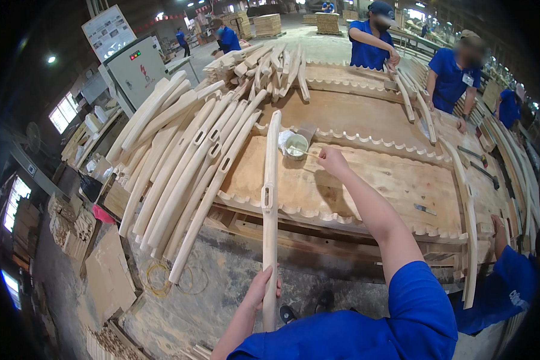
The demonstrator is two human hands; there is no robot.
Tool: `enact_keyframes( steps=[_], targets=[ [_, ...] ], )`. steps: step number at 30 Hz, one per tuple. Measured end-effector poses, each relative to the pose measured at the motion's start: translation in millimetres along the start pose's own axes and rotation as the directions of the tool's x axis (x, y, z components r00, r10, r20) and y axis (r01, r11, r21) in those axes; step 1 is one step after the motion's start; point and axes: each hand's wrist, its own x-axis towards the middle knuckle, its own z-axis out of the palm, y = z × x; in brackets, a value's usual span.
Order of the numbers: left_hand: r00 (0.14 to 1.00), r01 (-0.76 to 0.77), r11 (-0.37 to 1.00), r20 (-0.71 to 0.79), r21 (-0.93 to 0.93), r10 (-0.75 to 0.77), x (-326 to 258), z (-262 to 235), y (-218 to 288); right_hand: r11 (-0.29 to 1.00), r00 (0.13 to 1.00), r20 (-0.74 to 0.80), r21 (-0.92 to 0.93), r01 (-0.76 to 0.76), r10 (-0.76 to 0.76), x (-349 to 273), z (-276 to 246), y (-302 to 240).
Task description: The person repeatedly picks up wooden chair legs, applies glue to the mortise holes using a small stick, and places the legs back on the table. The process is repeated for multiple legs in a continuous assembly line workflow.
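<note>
My left hand (261, 289) is wrapped around the lower part of a long, pale wooden chair-leg-like piece (271, 234). This piece has a slot cut near its middle, and its far end lies over the worktable. In my right hand (334, 162) a thin stick (311, 155) is pinched, its tip inside a small tub (296, 153) of whitish paste. The tub stands on the table beside the wooden piece, with a crumpled white bag or cloth (284, 138) against it.
Similar wooden pieces (180, 162) are heaped at the left. Scalloped wooden rails (372, 144) run across the table (390, 186). A flat metal blade (425, 209) and hammers (489, 176) lie at the right. Co-workers (372, 45) stand across the table, and another blue-sleeved person (504, 282) is close at my right.
</note>
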Motion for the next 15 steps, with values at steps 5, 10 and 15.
enact_keyframes(
  steps=[5, 10, 15],
  targets=[
    [0.999, -0.026, 0.999, 0.026, 0.028, 0.025, -2, 5, -3, 0.998, 0.995, -0.101, -0.062, -0.016, 0.009, 2, -2, 12],
    [0.998, -0.049, 0.998, -0.040, 0.042, 0.050, -6, -2, -6, 0.993, 0.991, -0.068, 0.038, -0.110, 0.112, -9, 20, -14],
    [0.998, -0.070, 0.998, 0.002, 0.007, 0.070, -3, 3, -10, 0.994, 0.971, -0.215, 0.036, -0.102, 0.108, -14, 15, -4]
  ],
)
